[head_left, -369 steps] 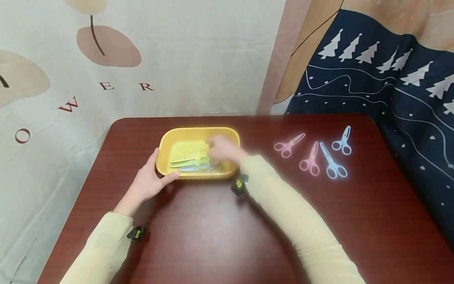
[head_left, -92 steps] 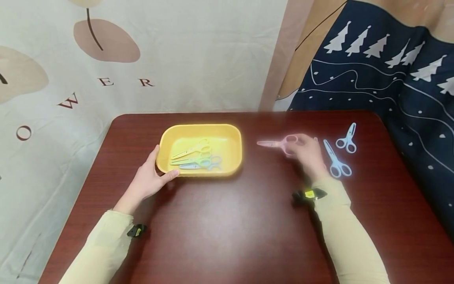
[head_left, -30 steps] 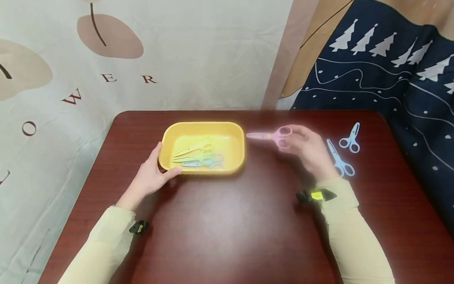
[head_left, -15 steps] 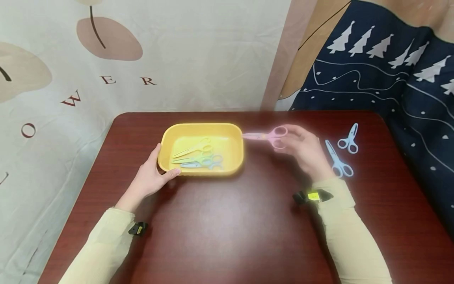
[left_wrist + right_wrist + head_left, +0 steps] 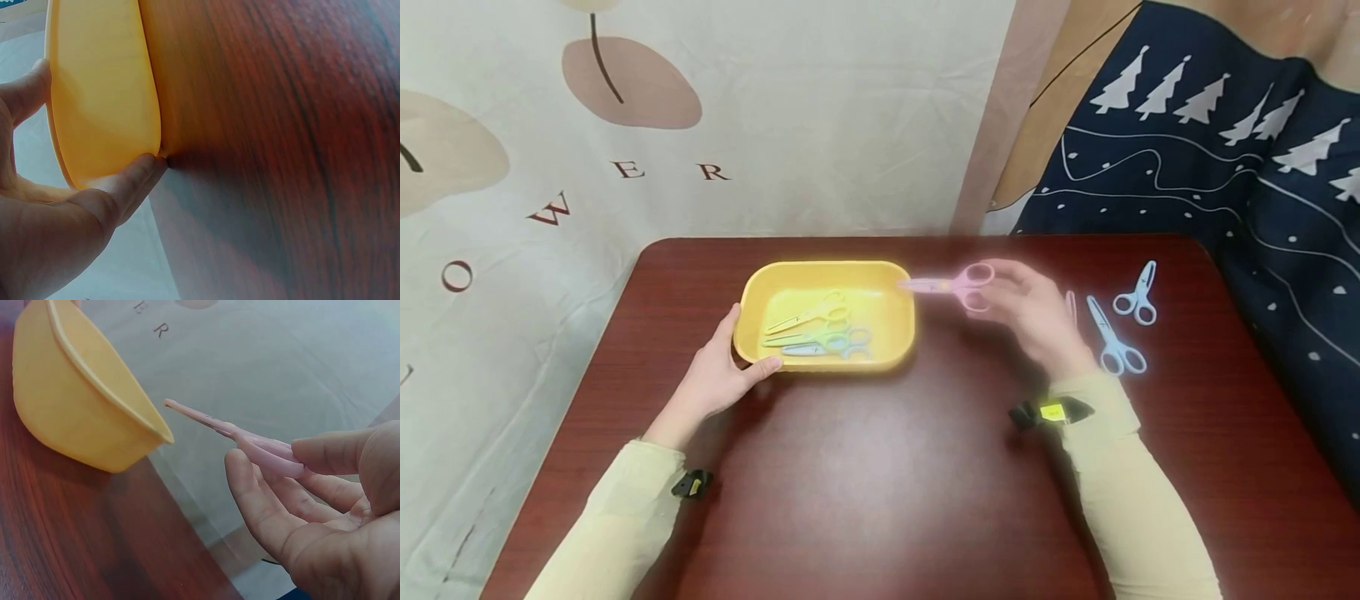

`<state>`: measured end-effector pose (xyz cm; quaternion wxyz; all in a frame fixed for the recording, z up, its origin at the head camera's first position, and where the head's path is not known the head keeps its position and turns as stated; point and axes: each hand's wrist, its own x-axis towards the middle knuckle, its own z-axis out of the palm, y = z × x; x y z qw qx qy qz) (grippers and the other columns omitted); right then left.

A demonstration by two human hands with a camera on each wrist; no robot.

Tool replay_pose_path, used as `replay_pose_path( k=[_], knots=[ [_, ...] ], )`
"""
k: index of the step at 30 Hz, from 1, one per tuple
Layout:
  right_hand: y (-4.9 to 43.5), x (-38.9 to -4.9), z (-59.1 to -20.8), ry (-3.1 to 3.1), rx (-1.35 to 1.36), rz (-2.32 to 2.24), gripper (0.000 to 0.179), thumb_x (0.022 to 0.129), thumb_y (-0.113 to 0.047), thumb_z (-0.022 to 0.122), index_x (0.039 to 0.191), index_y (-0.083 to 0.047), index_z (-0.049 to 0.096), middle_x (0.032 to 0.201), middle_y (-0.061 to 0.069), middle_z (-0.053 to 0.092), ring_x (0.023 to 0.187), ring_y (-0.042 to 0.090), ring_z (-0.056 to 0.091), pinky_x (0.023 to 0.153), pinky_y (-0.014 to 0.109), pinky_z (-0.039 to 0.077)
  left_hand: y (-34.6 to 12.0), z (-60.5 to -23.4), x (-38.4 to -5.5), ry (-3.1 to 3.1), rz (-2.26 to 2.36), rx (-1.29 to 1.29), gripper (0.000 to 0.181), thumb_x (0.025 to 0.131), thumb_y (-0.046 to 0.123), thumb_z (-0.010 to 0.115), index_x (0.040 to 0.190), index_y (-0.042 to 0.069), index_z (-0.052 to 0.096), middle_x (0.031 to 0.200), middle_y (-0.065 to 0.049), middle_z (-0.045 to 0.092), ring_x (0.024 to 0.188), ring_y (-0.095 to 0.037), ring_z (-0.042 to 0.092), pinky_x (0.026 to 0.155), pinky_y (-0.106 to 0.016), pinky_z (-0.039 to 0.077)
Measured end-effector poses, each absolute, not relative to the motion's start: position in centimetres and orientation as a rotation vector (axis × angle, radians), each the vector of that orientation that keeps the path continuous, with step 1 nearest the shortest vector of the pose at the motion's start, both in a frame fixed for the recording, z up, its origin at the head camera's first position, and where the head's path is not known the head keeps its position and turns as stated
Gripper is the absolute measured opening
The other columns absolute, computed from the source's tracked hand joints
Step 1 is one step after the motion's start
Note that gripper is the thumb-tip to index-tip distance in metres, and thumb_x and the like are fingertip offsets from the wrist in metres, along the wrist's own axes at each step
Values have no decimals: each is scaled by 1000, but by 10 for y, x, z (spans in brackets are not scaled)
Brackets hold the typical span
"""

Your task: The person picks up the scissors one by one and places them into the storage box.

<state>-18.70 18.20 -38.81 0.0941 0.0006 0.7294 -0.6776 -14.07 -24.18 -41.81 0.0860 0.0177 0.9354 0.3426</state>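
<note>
In the head view my right hand (image 5: 1030, 312) pinches pink scissors (image 5: 951, 285) by the finger loops, blades pointing left. The tips are over the right rim of a yellow plastic basin (image 5: 901, 333); the right wrist view has them just above that rim. My left hand (image 5: 718, 367) grips the basin's left end, thumb on the near rim and fingers against the outer wall and bottom edge. Inside lie yellow scissors (image 5: 808, 315), green scissors (image 5: 801, 338) and light blue scissors (image 5: 808, 350), partly overlapping. A second pink pair (image 5: 1071, 307) is mostly hidden behind the right hand.
Larger blue scissors (image 5: 1112, 337) and smaller blue scissors (image 5: 1141, 296) lie on the dark red wooden table (image 5: 865, 483), right of my right hand. A printed cloth hangs behind the table's far edge, with a navy tree-patterned cloth (image 5: 1187, 183) at right.
Earlier my right hand was inside the basin and both pink scissors lay on the table. It then took up one pink pair and carried it left to the basin's rim. My left hand stayed put.
</note>
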Motion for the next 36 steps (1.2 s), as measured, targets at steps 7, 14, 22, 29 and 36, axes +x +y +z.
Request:
replay_pose_path(
  k=[7,14,22,29,36],
  knots=[
    [171,-181,-370,2170,-23,-1963,47,94,-27,79,137,-16,64,133,7,66,115,31,69,99,40,56,-243,-419,-141,2789,1020,52,114,91,41,79,164,-4,3,166,-32,20,148,-50,32,116,-65,31],
    [162,-178,-355,2192,-19,-1911,47,95,-25,77,138,-13,63,132,5,65,112,28,70,98,39,57,-241,-418,-141,2788,1018,53,113,92,40,78,164,-4,3,166,-31,19,149,-50,31,117,-64,30],
    [157,-186,-362,2144,-84,-1987,42,95,-16,77,134,-7,65,129,9,66,109,31,70,94,38,59,-241,-418,-141,2783,1015,49,113,92,40,78,164,-4,3,166,-31,19,149,-50,31,117,-64,30],
    [156,-200,-379,2096,-102,-2045,39,93,-16,79,130,-10,68,126,11,68,110,34,70,96,43,58,-241,-418,-142,2784,1006,43,114,92,41,78,164,-4,2,166,-32,19,148,-50,31,117,-65,30],
    [153,-207,-383,2084,-121,-2047,37,93,-17,80,128,-11,69,124,13,69,108,31,71,96,42,58,-240,-417,-141,2780,1002,40,113,92,41,78,164,-4,2,166,-32,19,148,-51,30,117,-65,30]
  ],
)
